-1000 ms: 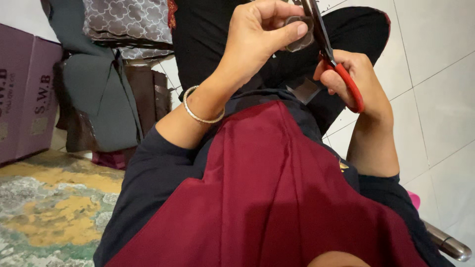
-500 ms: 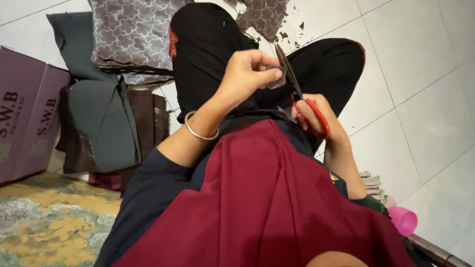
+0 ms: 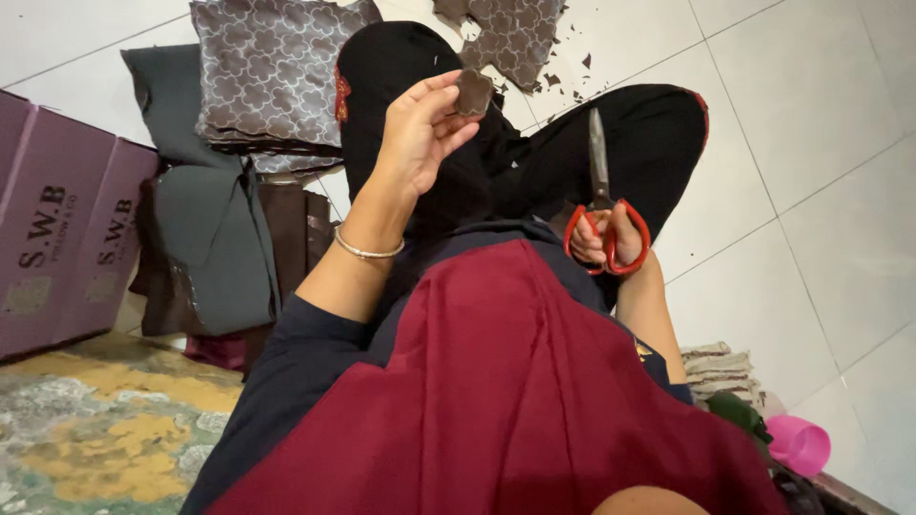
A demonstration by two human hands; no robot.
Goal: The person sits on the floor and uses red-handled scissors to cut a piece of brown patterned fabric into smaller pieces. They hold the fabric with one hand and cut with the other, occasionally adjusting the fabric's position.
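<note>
1. Down on the tiled floor (image 3: 821,153), the person sits cross-legged, and the left hand (image 3: 420,129) lifts a small brown fabric piece (image 3: 473,92), pinched between thumb and fingertips above the black-trousered knee.
2. Over on the other side, the right hand (image 3: 609,238) rests low on the lap, fingers threaded through the red loops of the scissors (image 3: 601,205); blades closed and pointing away.
3. Scraps (image 3: 563,81) lie scattered by the patterned brown fabric (image 3: 272,67), with purple boxes (image 3: 62,219) off to the person's left.
4. Doing this well, I'd say, means keeping that pinch near the edge so the outline stays visible, turning the piece rather than the wrist.
5. Blades are best kept shut and aimed clear of the leg.
</note>
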